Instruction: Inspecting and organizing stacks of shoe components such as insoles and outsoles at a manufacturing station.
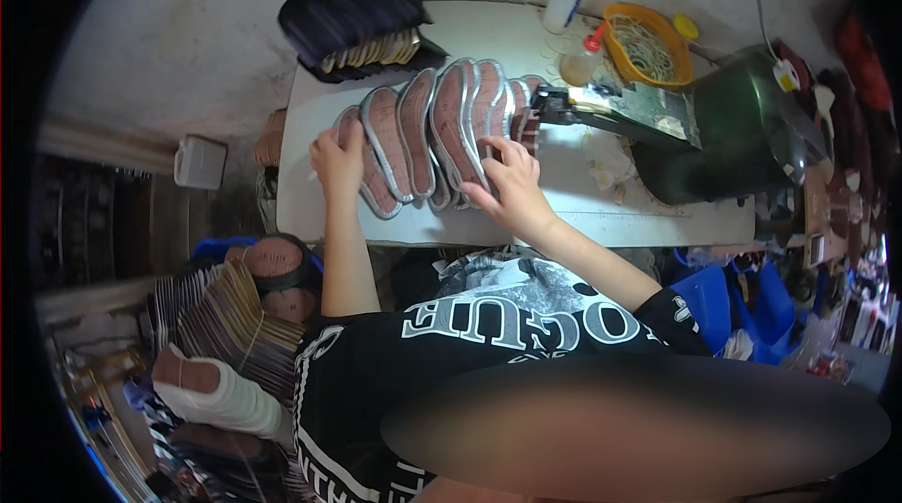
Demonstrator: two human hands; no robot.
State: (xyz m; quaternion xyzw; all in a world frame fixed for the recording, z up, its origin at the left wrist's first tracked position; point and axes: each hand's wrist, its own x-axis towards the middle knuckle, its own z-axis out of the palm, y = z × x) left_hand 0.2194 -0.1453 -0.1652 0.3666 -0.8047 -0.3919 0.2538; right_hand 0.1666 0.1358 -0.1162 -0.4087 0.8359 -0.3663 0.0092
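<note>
Several pinkish-brown insoles [458, 118] with silvery-grey rims lie fanned out in an overlapping row on the white worktable. My left hand [338, 163] is closed on the leftmost insole [376, 188], its fingers over the upper part. At the row's right side my right hand [515, 185] grips the edge of the insoles, thumb lower and fingers higher. Further insoles at the right end are partly hidden behind that hand and a dark machine arm [601, 113].
Right of the row stands a dark green machine [733, 132]. Behind it are a yellow basket [648, 45] of thin loops, a red-tipped bottle [583, 61] and a white bottle [564, 0]. A dark bundle [352, 19] lies back left. Stacked insoles [230, 315] stand low left; blue bins [705, 310] sit right.
</note>
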